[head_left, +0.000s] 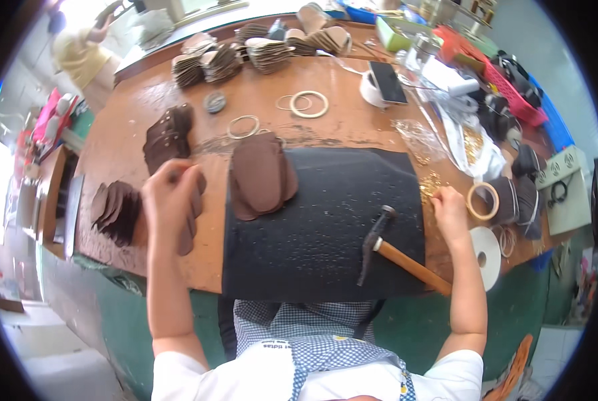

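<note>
My left hand (168, 190) is over brown leather pieces (193, 214) at the left, its fingers curled together; whatever they hold is hidden. Beside it lie a studded dark brown stack (168, 137) and a fanned pile of brown pieces (116, 212). My right hand (450, 210) is pinched at the edge of a scatter of small gold metal bits (430, 184); anything between its fingertips is too small to make out. Between my hands, a black mat (312, 250) bears a stack of brown rounded leather pieces (262, 175) and a hammer (406, 260) with a wooden handle.
Stacks of sole-shaped pieces (269, 55) line the far edge. A phone (387, 82) leans on a white roll (372, 92). At the right are a tape roll (483, 201), a white disc (486, 259) and a socket box (563, 184). Another person (81, 57) is at the far left.
</note>
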Demonstrator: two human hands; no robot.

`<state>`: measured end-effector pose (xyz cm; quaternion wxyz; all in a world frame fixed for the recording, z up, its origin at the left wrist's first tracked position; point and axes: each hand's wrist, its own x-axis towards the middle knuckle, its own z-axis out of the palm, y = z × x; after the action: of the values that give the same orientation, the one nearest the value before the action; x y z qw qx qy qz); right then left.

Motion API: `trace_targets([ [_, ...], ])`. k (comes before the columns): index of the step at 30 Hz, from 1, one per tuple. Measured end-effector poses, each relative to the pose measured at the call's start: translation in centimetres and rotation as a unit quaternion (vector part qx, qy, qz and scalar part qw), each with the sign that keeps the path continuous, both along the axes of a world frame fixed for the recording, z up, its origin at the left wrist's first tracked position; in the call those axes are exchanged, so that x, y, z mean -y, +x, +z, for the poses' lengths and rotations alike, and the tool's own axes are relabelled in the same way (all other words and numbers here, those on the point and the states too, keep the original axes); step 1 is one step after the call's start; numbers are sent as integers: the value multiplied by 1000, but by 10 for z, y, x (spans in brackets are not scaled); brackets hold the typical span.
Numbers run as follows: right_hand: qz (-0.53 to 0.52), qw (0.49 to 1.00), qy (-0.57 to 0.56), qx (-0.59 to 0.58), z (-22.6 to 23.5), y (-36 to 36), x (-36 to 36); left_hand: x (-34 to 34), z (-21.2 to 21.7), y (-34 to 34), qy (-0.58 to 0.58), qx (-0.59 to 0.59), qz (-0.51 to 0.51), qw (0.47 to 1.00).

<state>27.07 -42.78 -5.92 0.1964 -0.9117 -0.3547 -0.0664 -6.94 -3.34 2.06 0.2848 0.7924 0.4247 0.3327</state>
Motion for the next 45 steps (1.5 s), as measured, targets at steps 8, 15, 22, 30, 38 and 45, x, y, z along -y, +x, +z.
trace_targets([
  [8, 2, 999, 37, 7, -4, -1, 11, -11, -36, 95, 79, -246, -160, 953],
  [15, 36, 730, 410, -545, 41, -90, -25, 6, -30, 89, 218, -216, -133, 942],
  [22, 25, 658, 412, -630, 56, -150, -50, 89, 16, 38, 181, -4, -196, 964],
  [30, 180, 745, 401, -502, 73, -226, -93, 141, 2, -17, -284, 93, -272, 915],
  [38, 236, 866, 356, -261, 45, -233, -121, 145, -22, -29, -410, 122, -265, 864],
  [45, 231, 845, 347, -334, 39, -229, -120, 146, -30, -30, -292, 100, -283, 908],
])
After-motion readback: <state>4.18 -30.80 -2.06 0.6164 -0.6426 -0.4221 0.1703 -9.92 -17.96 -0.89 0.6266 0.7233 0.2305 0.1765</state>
